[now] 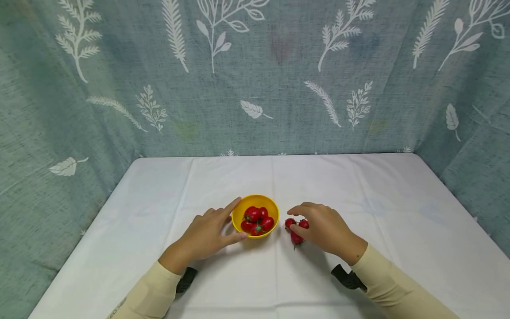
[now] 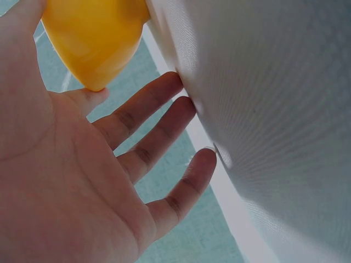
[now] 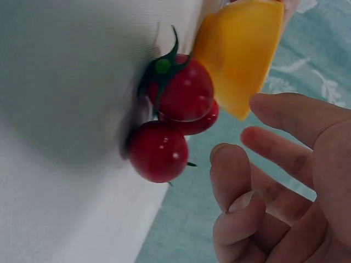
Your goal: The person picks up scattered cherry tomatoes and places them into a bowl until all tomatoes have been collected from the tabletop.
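Note:
A yellow bowl [image 1: 275, 204] stands on the white cloth, with several red cherry tomatoes [image 1: 253, 214] inside it. My left hand [image 1: 205, 235] rests against the bowl's left side, thumb and index finger spread along its rim. In the left wrist view the other fingers [image 2: 164, 129] are extended and reach down to the cloth. Three loose cherry tomatoes [image 3: 184, 90] with green stems lie together right of the bowl. Just over them hovers my right hand [image 1: 324, 226], fingers loosely bent. A gap shows between its fingertips [image 3: 229, 159] and the tomatoes, and it holds nothing.
White cloth [image 1: 223, 288] covers the table. A blue-green curtain [image 1: 255, 88] with white leaf prints hangs behind and along both sides. Black straps [image 1: 186, 280] sit beneath the wrists, below the beige sleeves.

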The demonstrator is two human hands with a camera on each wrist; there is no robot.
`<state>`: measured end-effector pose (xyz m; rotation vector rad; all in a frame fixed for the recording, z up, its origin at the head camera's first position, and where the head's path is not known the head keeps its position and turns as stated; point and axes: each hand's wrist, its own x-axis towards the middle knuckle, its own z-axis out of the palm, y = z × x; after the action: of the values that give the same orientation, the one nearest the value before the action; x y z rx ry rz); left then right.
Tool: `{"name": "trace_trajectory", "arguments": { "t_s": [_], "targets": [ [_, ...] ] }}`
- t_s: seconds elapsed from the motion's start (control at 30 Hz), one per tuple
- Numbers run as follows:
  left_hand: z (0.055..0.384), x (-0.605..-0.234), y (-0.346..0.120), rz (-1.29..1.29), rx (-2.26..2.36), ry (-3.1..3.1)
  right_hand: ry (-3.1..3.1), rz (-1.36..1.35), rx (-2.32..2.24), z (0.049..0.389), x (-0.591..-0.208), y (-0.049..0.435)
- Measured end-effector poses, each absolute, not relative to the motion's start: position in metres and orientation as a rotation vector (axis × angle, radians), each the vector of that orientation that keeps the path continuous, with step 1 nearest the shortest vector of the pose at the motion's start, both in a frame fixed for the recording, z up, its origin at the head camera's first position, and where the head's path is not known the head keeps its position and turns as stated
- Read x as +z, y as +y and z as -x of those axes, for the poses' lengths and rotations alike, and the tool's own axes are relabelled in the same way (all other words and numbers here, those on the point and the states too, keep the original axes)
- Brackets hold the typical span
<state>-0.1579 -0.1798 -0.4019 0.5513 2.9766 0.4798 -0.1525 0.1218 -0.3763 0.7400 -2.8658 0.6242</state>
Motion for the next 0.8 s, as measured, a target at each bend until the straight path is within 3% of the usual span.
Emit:
{"name": "trace_trajectory", "arguments": {
  "t_s": [0.8],
  "targets": [
    [0.158,-0.400,-0.180,-0.566,0.472,2.982,-3.088,-0.633,0.570,0.170,-0.388,0.112]
  ]
}}
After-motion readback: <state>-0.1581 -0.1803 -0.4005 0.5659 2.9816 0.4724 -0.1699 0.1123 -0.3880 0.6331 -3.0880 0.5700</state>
